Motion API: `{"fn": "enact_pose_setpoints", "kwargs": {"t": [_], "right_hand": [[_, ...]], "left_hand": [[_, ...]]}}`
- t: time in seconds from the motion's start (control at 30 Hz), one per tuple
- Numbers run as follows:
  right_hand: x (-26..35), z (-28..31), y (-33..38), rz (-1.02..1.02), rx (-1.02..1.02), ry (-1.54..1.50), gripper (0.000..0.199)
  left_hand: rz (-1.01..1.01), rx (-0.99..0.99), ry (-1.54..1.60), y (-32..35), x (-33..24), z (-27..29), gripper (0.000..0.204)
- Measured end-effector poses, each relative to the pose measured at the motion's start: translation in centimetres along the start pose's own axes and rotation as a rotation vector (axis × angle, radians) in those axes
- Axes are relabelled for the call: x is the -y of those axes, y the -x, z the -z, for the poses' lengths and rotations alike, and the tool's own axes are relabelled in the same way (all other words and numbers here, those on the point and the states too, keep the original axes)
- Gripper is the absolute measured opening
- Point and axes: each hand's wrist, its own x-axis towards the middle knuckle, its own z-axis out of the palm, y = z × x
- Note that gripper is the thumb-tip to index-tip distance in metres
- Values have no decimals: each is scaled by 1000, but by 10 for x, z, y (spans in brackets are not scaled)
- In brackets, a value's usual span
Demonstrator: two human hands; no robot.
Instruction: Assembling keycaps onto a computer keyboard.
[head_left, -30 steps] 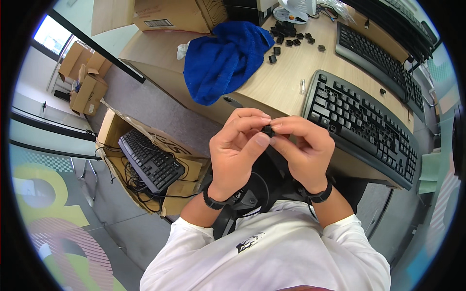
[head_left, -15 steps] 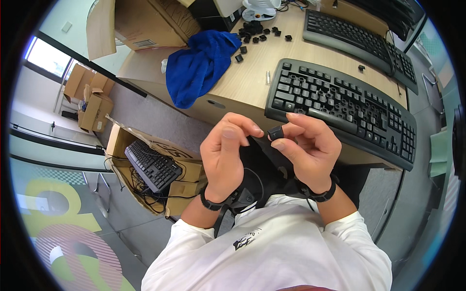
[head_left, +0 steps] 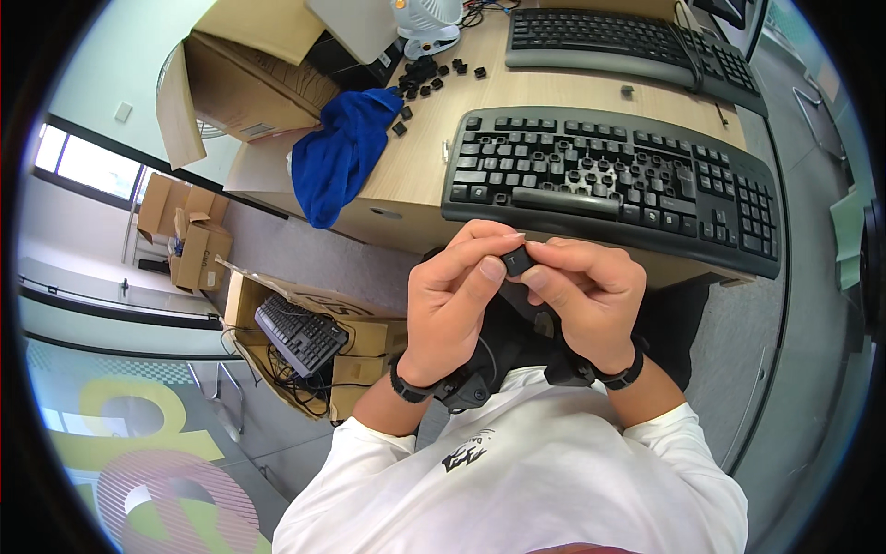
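Between the fingertips of both hands is a small black keycap [head_left: 519, 261] with a pale mark on its top. My left hand [head_left: 457, 291] pinches its left side with thumb and forefinger. From the other side, the thumb and forefinger of my right hand [head_left: 591, 295] grip it too. They are held in front of my chest, near the desk's front edge. Just beyond them lies a black keyboard [head_left: 554, 210], with bare sockets showing among the keys in its middle. Loose black keycaps [head_left: 422, 72] form a pile at the back left.
A blue cloth [head_left: 346, 152] hangs over the desk's [head_left: 425, 175] left edge. Behind the near keyboard sits another keyboard [head_left: 595, 42], close to a small black piece [head_left: 628, 90]. A white fan [head_left: 432, 23] stands at the back. On the floor, an open carton [head_left: 245, 309] holds a keyboard and cables.
My left fingers, which were apart from the keycap, have closed onto it beside the right ones. The view has shifted, so the desk and keyboards sit further left and higher.
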Motion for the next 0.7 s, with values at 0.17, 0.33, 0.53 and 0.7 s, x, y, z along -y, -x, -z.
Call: {"fn": "enact_pose_setpoints", "kwargs": {"t": [0.17, 0.33, 0.53, 0.7], "right_hand": [[9, 8, 11, -294, -156, -265, 20], [8, 21, 16, -419, -142, -483, 21], [6, 23, 20, -325, -143, -425, 22], [3, 24, 20, -373, -92, -527, 22]], "left_hand": [[48, 48, -22, -7, 9, -10, 30], [99, 38, -74, -9, 9, -23, 31], [134, 51, -27, -9, 15, -22, 27], [247, -35, 208, -3, 14, -27, 16]]}}
